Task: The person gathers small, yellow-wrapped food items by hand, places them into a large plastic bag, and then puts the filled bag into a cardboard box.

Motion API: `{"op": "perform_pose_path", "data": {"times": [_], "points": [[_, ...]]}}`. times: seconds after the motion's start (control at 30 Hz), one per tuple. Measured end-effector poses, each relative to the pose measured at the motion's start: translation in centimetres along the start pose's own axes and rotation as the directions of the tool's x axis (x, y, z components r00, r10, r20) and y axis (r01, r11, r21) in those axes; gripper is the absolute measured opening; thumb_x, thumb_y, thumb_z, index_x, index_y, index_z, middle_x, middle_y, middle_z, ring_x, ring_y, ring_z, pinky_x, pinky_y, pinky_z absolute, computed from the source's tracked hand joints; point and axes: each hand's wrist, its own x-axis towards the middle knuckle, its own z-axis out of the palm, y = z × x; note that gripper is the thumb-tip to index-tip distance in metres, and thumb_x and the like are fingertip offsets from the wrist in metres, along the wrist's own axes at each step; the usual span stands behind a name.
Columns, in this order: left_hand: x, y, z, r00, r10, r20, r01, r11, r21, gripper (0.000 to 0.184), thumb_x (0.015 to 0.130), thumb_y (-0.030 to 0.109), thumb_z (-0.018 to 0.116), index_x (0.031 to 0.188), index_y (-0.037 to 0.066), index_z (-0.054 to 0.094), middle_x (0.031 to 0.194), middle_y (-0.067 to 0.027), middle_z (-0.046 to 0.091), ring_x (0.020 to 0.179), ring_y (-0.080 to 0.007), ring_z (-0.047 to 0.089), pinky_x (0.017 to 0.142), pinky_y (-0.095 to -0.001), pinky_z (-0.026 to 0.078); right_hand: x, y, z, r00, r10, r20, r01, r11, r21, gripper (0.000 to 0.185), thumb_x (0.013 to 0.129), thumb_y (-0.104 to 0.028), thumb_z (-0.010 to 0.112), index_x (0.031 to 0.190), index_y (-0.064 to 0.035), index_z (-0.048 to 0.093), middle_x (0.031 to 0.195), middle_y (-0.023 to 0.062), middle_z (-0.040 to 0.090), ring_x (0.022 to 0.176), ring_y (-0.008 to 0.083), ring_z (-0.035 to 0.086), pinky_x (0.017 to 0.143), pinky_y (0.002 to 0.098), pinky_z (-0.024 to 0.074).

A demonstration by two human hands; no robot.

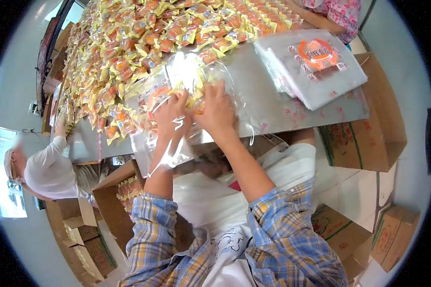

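Clear plastic from a printed bag (153, 98) lies over and around my left hand (171, 115) and wrist, with strong glare on it. The fingers of that hand are curled at the table's near edge. Close beside it, my right hand (218, 110) is closed with bent fingers against small yellow-wrapped snacks (195, 103). These snacks sit between my two hands, partly hidden by fingers and shiny film. Beyond my fingertips spreads a big pile of wrapped snacks (143, 43), orange-brown inside clear and yellow wrappers.
A stack of printed clear bags (316, 67) lies on the metal table (254, 76) at right. Cardboard boxes (354, 143) stand below and around. A co-worker in white (48, 167) reaches in at left; another person's patterned sleeve (342, 16) shows at far right.
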Motion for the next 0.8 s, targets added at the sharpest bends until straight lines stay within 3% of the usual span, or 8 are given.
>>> {"op": "perform_pose_path", "data": {"times": [0.17, 0.27, 0.47, 0.5, 0.6, 0.73, 0.77, 0.8], "points": [[0.3, -1.3, 1.1, 1.0, -0.008, -0.026, 0.007, 1.0, -0.02, 0.047, 0.079, 0.03, 0.083, 0.12, 0.013, 0.067, 0.106, -0.0102, 0.068, 0.103, -0.0329, 0.069, 0.083, -0.0469, 0.052, 0.3, 0.5, 0.7, 0.987, -0.158, 0.004, 0.158, 0.987, -0.034, 0.094, 0.078, -0.031, 0.078, 0.159, -0.0163, 0.031, 0.161, 0.0261, 0.028, 0.121, 0.0512, 0.055, 0.096, 0.0574, 0.0542], [0.3, -1.1, -1.6, 0.978, -0.139, 0.154, 0.161, 0.977, -0.138, 0.048, 0.077, 0.03, 0.085, 0.118, 0.012, 0.066, 0.1, -0.0111, 0.069, 0.098, -0.0341, 0.069, 0.078, -0.0449, 0.054, 1.1, 1.1, 1.5, 0.986, -0.151, 0.065, 0.156, 0.984, -0.081, 0.091, 0.081, -0.034, 0.074, 0.16, -0.0171, 0.031, 0.159, 0.0225, 0.033, 0.121, 0.0525, 0.055, 0.097, 0.0582, 0.0532], [-0.8, -2.4, -1.1, 0.995, -0.086, -0.041, 0.075, 0.971, -0.226, 0.055, 0.073, 0.028, 0.087, 0.121, 0.01, 0.066, 0.111, -0.0138, 0.072, 0.104, -0.0354, 0.068, 0.086, -0.0448, 0.055, 2.0, -0.8, 0.7, 0.991, -0.11, 0.07, 0.12, 0.981, -0.155, 0.082, 0.082, -0.033, 0.075, 0.154, -0.0163, 0.04, 0.15, 0.0195, 0.041, 0.126, 0.0495, 0.053, 0.092, 0.0663, 0.0505], [-0.3, -1.3, -2.4, 0.977, -0.179, 0.118, 0.196, 0.968, -0.154, 0.053, 0.076, 0.023, 0.084, 0.125, 0.011, 0.066, 0.119, -0.0143, 0.07, 0.113, -0.0342, 0.066, 0.094, -0.044, 0.053, 2.2, -0.8, 1.4, 0.99, -0.141, 0.017, 0.142, 0.977, -0.158, 0.081, 0.082, -0.033, 0.075, 0.153, -0.016, 0.042, 0.149, 0.0192, 0.041, 0.126, 0.0486, 0.053, 0.091, 0.0667, 0.0502], [-0.8, -2.6, 0.5, 0.981, -0.01, -0.193, -0.021, 0.987, -0.157, 0.052, 0.078, 0.018, 0.079, 0.128, 0.013, 0.065, 0.129, -0.0133, 0.067, 0.122, -0.0324, 0.061, 0.104, -0.0462, 0.047, 2.2, -0.3, 3.0, 0.957, -0.258, -0.132, 0.25, 0.965, -0.074, 0.071, 0.084, -0.028, 0.075, 0.147, -0.0153, 0.047, 0.144, 0.0163, 0.047, 0.13, 0.0435, 0.051, 0.093, 0.061, 0.0498], [-1.2, -1.8, 0.4, 0.987, 0.058, -0.147, -0.086, 0.977, -0.193, 0.056, 0.077, 0.018, 0.078, 0.131, 0.014, 0.064, 0.141, -0.0103, 0.06, 0.13, -0.0314, 0.057, 0.106, -0.0519, 0.041, 2.8, 0.0, 3.7, 0.952, -0.285, -0.116, 0.288, 0.958, 0.01, 0.054, 0.085, -0.024, 0.075, 0.136, -0.0182, 0.057, 0.139, 0.0132, 0.053, 0.127, 0.0389, 0.054, 0.096, 0.0557, 0.0495], [-1.6, -1.2, -0.1, 1.0, -0.005, 0.017, 0.007, 0.988, -0.156, 0.075, 0.071, 0.02, 0.083, 0.141, 0.01, 0.058, 0.147, -0.0125, 0.054, 0.133, -0.0349, 0.053, 0.113, -0.0498, 0.04, 3.3, 0.0, 3.9, 0.961, -0.255, -0.111, 0.26, 0.965, 0.035, 0.052, 0.085, -0.025, 0.075, 0.134, -0.0186, 0.059, 0.14, 0.0132, 0.052, 0.126, 0.0389, 0.054, 0.096, 0.0556, 0.0493], [-1.7, -0.9, 0.2, 1.0, -0.009, -0.011, 0.007, 0.986, -0.164, 0.078, 0.07, 0.022, 0.084, 0.142, 0.009, 0.057, 0.147, -0.0129, 0.055, 0.133, -0.0351, 0.053, 0.114, -0.0513, 0.038, 3.4, -0.1, 3.9, 0.969, -0.225, -0.105, 0.232, 0.971, 0.059, 0.05, 0.085, -0.026, 0.075, 0.132, -0.019, 0.06, 0.14, 0.0132, 0.052, 0.126, 0.0388, 0.054, 0.096, 0.0555, 0.0491]]}}
